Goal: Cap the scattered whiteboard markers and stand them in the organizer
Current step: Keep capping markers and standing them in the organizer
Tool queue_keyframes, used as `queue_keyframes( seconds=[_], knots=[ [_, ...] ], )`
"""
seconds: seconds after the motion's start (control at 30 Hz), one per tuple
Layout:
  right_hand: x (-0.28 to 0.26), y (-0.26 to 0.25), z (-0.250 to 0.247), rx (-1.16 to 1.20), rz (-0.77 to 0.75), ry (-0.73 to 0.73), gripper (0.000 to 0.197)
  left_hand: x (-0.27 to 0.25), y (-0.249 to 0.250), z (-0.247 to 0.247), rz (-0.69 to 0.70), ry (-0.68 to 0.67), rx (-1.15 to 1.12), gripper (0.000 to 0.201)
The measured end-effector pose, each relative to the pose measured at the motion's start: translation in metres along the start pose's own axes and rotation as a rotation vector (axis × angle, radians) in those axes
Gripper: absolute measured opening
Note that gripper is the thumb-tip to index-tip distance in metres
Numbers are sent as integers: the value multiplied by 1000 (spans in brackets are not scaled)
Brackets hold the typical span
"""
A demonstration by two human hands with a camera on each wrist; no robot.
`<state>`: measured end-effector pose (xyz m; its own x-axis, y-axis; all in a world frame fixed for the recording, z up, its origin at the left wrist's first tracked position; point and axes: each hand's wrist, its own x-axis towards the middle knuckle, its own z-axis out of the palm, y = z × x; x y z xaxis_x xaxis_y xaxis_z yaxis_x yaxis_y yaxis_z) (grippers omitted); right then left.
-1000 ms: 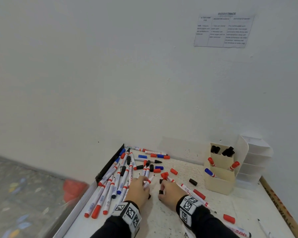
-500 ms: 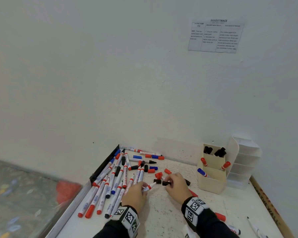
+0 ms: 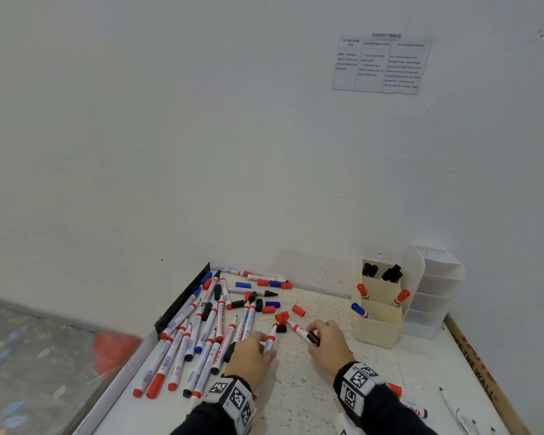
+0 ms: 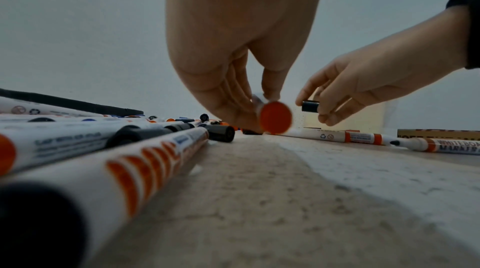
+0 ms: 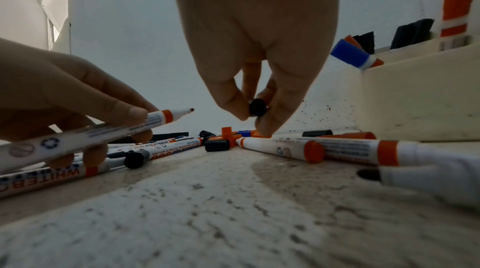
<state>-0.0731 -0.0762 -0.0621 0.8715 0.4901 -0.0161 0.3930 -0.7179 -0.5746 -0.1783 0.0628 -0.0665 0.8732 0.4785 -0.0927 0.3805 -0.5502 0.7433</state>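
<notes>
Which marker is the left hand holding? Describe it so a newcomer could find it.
Start at the cream organizer by the wall, then go left past the right hand pinching a black cap. The left hand grips a white marker with orange bands, its tip bare; unlike its neighbours, it is lifted off the table.

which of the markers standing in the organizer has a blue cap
The blue-capped marker leaning out of the organizer's low front compartment. The two behind it have red caps; those in the back compartment are black.

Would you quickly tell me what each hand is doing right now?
Left hand: holds an uncapped marker.
Right hand: pinches a black cap.
</notes>
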Motion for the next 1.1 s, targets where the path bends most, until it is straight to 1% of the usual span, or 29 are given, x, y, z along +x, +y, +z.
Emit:
queue_keyframes(
  seconds=[0.07, 0.13, 0.23, 0.3, 0.4, 0.47, 0.53, 0.67, 0.83, 0.9, 1.0, 1.07, 1.1],
  knots=[
    [2, 4, -3, -26, 53, 42, 30, 1, 0, 1, -37, -5, -30, 40],
    [5, 8, -8, -25, 89, 69, 37, 3, -1, 2, -64, 4, -63, 40],
    [10, 16, -17, -14, 102, 51, 52, 4, 0, 7, -79, 11, -84, 40],
    [10, 21, -24, -82, 153, 42, 49, 4, 1, 11, -74, 11, -88, 40],
    [5, 31, -33, -247, 245, -32, 42, 4, 4, 17, -57, 7, -87, 38],
    [1, 36, -34, -298, 246, -113, 42, 3, 6, 20, -44, 0, -73, 37],
    [-2, 40, -33, -291, 219, -147, 37, 2, 8, 23, -23, -21, -40, 36],
    [0, 42, -34, -248, 213, -89, 31, 0, 10, 27, 5, -59, 3, 34],
    [-1, 42, -40, -146, 226, -39, 40, 1, 8, 27, 24, -64, 36, 33],
    [-7, 45, -48, -168, 269, -84, 39, 2, 7, 28, 28, -67, 36, 34],
    [-21, 53, -67, -282, 348, -230, 35, 2, 9, 30, 28, -83, 30, 34],
    [-31, 63, -76, -342, 364, -305, 37, 2, 9, 30, 33, -88, 24, 33],
    [-35, 68, -78, -360, 367, -319, 36, 1, 8, 30, 35, -90, 22, 33]
  ],
)
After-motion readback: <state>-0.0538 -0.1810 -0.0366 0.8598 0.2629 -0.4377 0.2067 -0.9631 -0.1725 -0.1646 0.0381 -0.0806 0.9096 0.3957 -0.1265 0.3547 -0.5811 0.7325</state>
